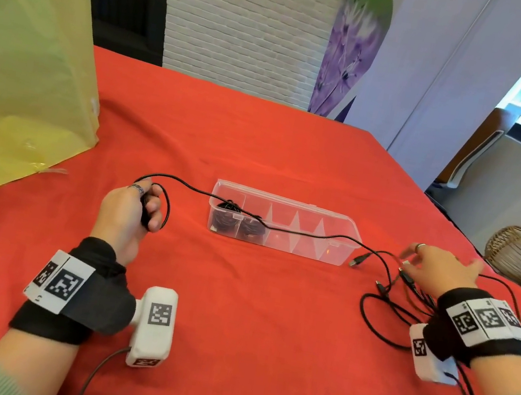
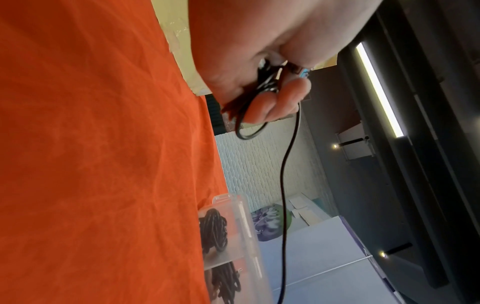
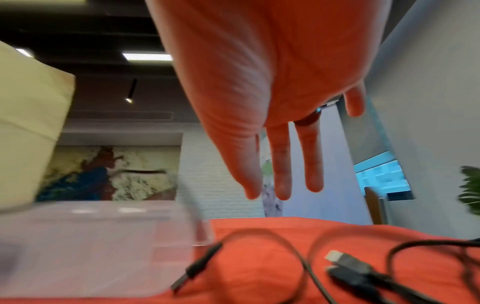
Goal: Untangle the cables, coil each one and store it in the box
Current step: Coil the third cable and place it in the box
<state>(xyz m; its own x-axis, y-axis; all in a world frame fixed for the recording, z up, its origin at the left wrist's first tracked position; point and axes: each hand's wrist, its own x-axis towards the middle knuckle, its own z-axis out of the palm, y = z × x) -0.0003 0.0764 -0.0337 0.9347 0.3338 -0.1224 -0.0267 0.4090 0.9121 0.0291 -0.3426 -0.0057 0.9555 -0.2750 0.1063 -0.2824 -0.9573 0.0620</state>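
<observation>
My left hand (image 1: 143, 208) grips a few loops of a thin black cable (image 1: 185, 183), fingers curled round the coil (image 2: 262, 92). The cable's free length runs over the clear plastic divided box (image 1: 338, 217) toward the right. Two of the box's left compartments hold coiled black cables (image 1: 228, 217) (image 2: 215, 230). My right hand (image 1: 437, 265) hovers with fingers spread over a tangle of black cables (image 1: 386, 301) right of the box, holding nothing. USB plugs (image 3: 348, 261) lie on the cloth under that hand (image 3: 280, 164).
A red cloth (image 1: 263, 335) covers the table. A large yellow bag (image 1: 24, 54) stands at the back left. A wicker basket with a plant (image 1: 518, 254) sits beyond the table's right edge. A thin wire (image 1: 98, 373) trails from my left wrist camera.
</observation>
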